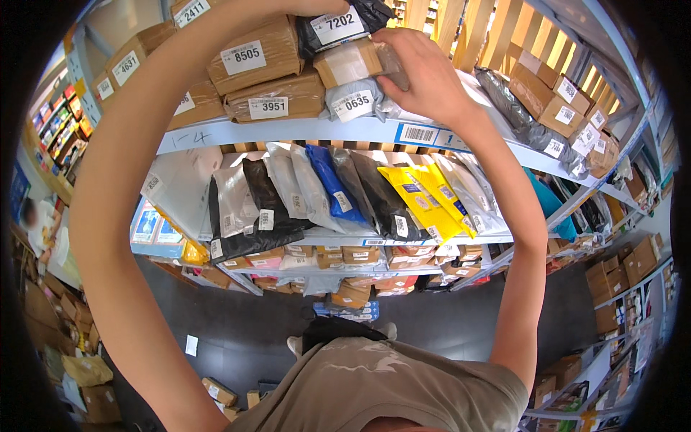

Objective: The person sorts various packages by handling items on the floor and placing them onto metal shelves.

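Note:
My left hand (329, 5) is mostly cut off by the top edge of the view. Its fingers touch a black plastic mailer (345, 27) that bears a white label; their grip is not clear. Under the mailer lies a small taped cardboard box (348, 62). My right hand (426, 78) curls around the right end of this box, fingers on top and thumb lower down, with translucent plastic (394, 65) between them. A grey plastic parcel (353, 100) sits below the box. Two larger brown boxes, an upper one (256, 54) and a lower one (275, 100), are stacked to the left.
The blue-grey shelf edge (302, 132) runs below the parcels. On the shelf beneath stand plastic mailers, among them a blue one (332, 183) and a yellow one (421, 194). More boxes (545, 94) lie at right. Boxes (218, 391) rest on the floor. A person (43, 232) is at far left.

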The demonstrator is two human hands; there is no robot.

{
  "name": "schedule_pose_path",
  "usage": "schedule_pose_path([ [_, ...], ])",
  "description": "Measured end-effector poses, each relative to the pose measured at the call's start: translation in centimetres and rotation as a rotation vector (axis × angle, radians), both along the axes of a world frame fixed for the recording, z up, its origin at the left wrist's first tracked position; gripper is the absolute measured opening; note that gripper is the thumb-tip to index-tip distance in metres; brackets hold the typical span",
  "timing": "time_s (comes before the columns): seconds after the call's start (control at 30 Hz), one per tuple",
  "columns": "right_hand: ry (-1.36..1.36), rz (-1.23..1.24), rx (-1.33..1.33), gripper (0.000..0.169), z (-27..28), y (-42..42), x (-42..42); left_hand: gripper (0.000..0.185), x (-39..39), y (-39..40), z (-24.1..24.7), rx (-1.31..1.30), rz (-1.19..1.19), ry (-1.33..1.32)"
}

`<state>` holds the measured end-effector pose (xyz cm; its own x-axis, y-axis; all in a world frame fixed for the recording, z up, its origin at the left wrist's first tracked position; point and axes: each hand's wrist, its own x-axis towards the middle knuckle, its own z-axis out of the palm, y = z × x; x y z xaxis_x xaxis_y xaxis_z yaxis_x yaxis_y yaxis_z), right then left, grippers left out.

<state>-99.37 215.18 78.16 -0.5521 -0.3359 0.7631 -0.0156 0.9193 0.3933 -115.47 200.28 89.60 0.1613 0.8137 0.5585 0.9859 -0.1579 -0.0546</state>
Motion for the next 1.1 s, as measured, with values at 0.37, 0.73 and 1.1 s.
schedule_pose_path([
  [0.37, -0.013, 0.078, 0.014, 0.049, 1.4, 0.0, -1.8, 0.023, -0.4, -0.8, 1.5, 0.365, 0.021, -0.065],
  [0.73, 0.04, 0.261, -0.062, 0.043, 1.7, 1.1, -2.1, 0.08, -1.7, -1.7, -0.9, -0.319, -0.351, -0.375],
  [1.1, -0.145, 0.665, -0.923, 0.045, 3.7, 3.1, -1.1, 0.066, -3.9, 0.5, -1.6, 0.014, -0.24, -0.139],
])
